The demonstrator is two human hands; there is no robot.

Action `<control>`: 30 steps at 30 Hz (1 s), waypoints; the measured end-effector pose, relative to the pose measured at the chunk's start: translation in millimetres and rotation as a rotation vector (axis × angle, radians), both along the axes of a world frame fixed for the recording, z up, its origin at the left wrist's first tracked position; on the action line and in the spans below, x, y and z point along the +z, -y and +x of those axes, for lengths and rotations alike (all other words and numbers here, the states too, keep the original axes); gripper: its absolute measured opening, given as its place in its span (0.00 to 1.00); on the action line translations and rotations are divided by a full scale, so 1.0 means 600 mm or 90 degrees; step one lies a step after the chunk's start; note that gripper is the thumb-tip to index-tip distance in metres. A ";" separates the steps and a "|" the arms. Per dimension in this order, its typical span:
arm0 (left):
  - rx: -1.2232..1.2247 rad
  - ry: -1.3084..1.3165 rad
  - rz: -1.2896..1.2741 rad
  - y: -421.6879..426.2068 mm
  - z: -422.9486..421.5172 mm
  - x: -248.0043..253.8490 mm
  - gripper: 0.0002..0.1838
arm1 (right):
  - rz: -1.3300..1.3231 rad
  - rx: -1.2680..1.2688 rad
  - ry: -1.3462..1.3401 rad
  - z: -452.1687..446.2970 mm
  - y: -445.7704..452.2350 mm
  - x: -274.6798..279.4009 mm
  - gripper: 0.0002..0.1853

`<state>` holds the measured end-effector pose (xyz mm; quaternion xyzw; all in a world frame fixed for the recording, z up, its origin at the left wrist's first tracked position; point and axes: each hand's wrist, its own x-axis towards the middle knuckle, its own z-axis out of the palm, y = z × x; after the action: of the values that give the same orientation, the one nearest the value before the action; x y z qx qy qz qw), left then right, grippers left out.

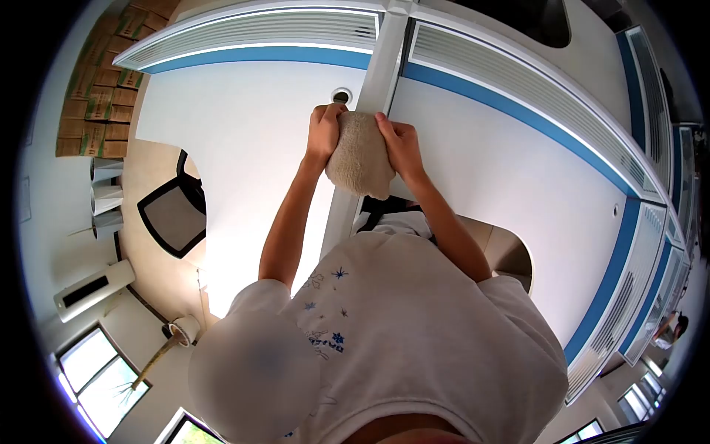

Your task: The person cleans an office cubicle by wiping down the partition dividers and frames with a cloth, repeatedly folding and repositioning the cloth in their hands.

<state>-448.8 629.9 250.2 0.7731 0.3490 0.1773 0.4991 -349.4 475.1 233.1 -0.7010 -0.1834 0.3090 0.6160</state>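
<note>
- Holding cloth (pixel 360 159) up by its sides, near the top; left grip (pixel 323 133) clamped on left side, right grip (pixel 401 144) clamped on right side, thumb near the top corner.
- To handle well: keep both grips level and evenly loaded; avoid pulling harder on one side, likely to skew the fold or twist the lower part.
- Pinch firm enough to stop slip, no harder; looks soft and thick, so should bunch under a tight squeeze.
- If spreading or refolding, slide out to the corners first; then draw apart gently until flat, watching the rounded lower end for stray layers.
- Keep wrists loose, elbows clear of the counter (pixel 222 111); better control of the sag that way.
- Relative to the grip: lying between left and right, with most of the bulk below the finger line, toward the shirt (pixel 421 311); bottom end loose, not pinched.
- In view, over the pale strip (pixel 380 81) splitting the two counter halves, just below and right of the round hole (pixel 341 97); cannot tell if touching the strip or held just above.
- Cannot tell number of layers, or how far fingers wrap behind; far side hidden.
</note>
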 end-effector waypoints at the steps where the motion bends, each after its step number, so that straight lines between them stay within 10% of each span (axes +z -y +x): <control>1: -0.025 -0.008 0.062 -0.004 0.001 -0.003 0.16 | 0.014 0.000 0.008 0.003 -0.001 -0.003 0.32; 21: 0.013 -0.057 0.224 -0.171 0.240 -0.083 0.24 | -0.103 -0.013 0.034 0.213 -0.098 0.015 0.47; 24: 0.005 0.010 -0.107 -0.136 0.177 -0.084 0.22 | -0.033 0.002 -0.048 0.149 -0.070 -0.002 0.47; 30: -0.013 0.067 -0.197 -0.057 0.049 -0.066 0.25 | -0.015 0.051 -0.170 0.033 -0.006 0.026 0.43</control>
<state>-419.2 664.3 210.6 0.6802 0.3379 0.1565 0.6314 -329.5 478.8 248.4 -0.6531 -0.1244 0.4260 0.6136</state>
